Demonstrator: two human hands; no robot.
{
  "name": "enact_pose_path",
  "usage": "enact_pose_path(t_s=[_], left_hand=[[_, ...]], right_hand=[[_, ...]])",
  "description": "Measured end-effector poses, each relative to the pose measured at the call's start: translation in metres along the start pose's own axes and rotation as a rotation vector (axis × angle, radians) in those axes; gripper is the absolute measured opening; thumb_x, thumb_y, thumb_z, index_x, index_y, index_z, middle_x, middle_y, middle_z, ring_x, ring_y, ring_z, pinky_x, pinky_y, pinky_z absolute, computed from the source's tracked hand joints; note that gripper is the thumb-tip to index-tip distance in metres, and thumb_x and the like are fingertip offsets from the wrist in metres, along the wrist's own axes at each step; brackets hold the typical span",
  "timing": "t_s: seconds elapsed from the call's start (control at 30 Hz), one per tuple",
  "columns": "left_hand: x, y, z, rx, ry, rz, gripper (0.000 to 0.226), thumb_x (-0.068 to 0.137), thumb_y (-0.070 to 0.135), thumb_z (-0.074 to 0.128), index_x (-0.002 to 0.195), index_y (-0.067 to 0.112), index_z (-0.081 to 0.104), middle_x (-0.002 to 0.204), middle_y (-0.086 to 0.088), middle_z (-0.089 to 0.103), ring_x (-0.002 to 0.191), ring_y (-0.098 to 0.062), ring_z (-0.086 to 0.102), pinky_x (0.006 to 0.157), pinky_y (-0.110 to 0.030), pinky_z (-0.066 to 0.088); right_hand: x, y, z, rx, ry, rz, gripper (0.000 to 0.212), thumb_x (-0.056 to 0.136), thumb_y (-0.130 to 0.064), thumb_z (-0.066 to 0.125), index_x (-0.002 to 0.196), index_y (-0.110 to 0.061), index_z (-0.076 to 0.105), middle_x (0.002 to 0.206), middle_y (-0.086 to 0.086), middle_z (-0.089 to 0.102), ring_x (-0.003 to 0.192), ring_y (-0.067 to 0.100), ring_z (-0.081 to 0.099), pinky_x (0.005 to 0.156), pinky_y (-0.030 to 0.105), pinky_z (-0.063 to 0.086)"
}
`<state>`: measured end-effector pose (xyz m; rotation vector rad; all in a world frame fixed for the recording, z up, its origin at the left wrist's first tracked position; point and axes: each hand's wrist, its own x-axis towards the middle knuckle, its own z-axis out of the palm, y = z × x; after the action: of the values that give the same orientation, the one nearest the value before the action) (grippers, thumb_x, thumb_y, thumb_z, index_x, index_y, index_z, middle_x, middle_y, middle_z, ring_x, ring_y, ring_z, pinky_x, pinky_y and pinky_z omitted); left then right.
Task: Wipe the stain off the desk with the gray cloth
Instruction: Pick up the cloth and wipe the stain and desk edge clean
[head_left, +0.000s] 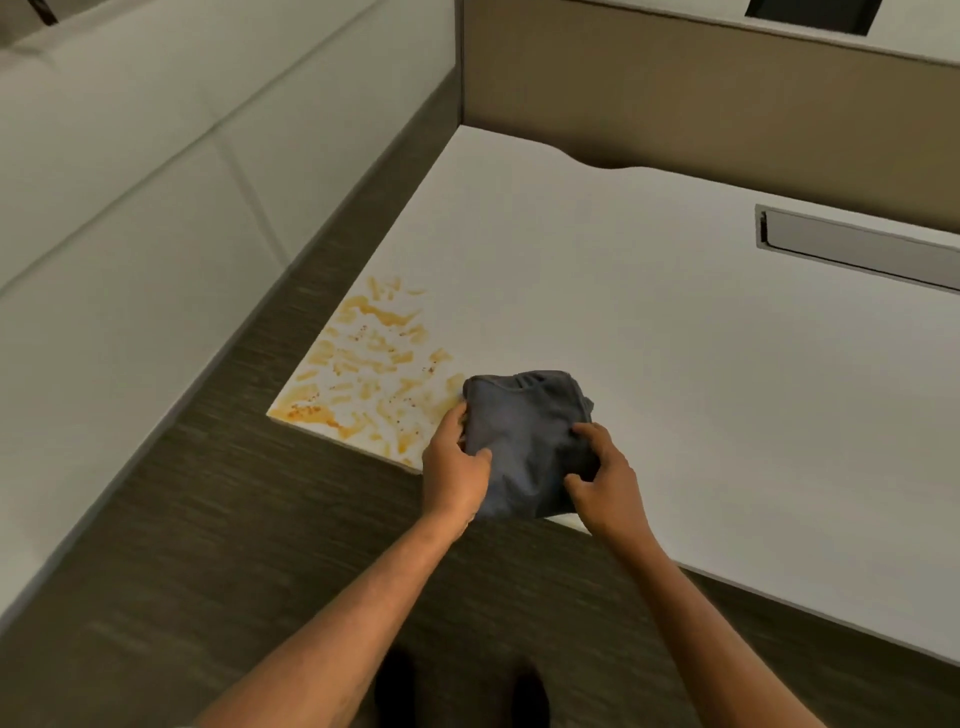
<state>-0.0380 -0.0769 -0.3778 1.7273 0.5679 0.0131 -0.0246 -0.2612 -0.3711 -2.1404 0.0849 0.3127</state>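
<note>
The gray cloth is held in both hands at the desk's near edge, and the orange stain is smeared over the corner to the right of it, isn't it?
Not quite. The head view shows the orange stain on the desk corner to the left of the gray cloth, not the right. The rest holds: the left hand and right hand both grip the cloth at the near edge.

Brown woven carpet (218, 519) underfoot, a tan fabric partition panel (675, 93) at the back, white panelled wall (130, 182) at left.

The cloth (524, 441) hides the tabletop's (675, 364) near edge; the picture's right side cuts off the metal slot (857, 249).
</note>
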Motion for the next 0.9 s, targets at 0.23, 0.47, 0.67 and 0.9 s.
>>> enact_pose_path(t_s=[0.23,0.47,0.67,0.9], left_hand=[[-0.018,-0.005,0.005,-0.039,0.075,-0.02,0.059,0.091,-0.009,0.068,0.139,0.024,0.057,0.119,0.019,0.063,0.128,-0.014,0.06,0.082,-0.002,0.048],[-0.033,-0.01,0.003,-0.06,0.137,-0.005,0.06,0.095,-0.006,0.067,0.148,0.017,0.051,0.143,0.003,0.061,0.117,0.003,0.058,0.091,-0.005,0.048],[-0.04,-0.009,-0.003,-0.206,0.141,-0.054,0.045,0.102,0.001,0.056,0.144,0.015,0.054,0.142,0.002,0.06,0.131,-0.01,0.057,0.107,-0.021,0.046],[-0.041,-0.003,-0.015,-0.475,0.082,-0.158,0.039,0.108,0.007,0.048,0.146,0.013,0.052,0.151,-0.004,0.055,0.135,-0.015,0.053,0.113,-0.05,0.047]], right_hand=[[-0.017,0.001,-0.014,0.047,0.086,-0.049,0.072,0.092,-0.048,0.068,0.152,-0.04,0.031,0.168,-0.003,0.018,0.154,0.019,0.017,0.124,0.052,0.018],[0.005,-0.006,0.036,-0.287,0.066,-0.324,0.057,0.104,-0.045,0.045,0.156,-0.026,0.033,0.169,0.005,0.015,0.157,0.025,0.007,0.125,0.051,0.01],[0.019,0.007,0.078,-0.592,-0.224,-0.375,0.072,0.098,-0.068,0.013,0.16,-0.033,0.013,0.171,0.005,-0.001,0.156,0.029,-0.01,0.123,0.058,-0.008],[0.02,0.019,0.054,-0.561,-0.488,-0.47,0.126,0.066,-0.097,0.04,0.16,-0.03,-0.01,0.167,0.002,-0.024,0.15,0.021,-0.031,0.122,0.056,-0.018]])
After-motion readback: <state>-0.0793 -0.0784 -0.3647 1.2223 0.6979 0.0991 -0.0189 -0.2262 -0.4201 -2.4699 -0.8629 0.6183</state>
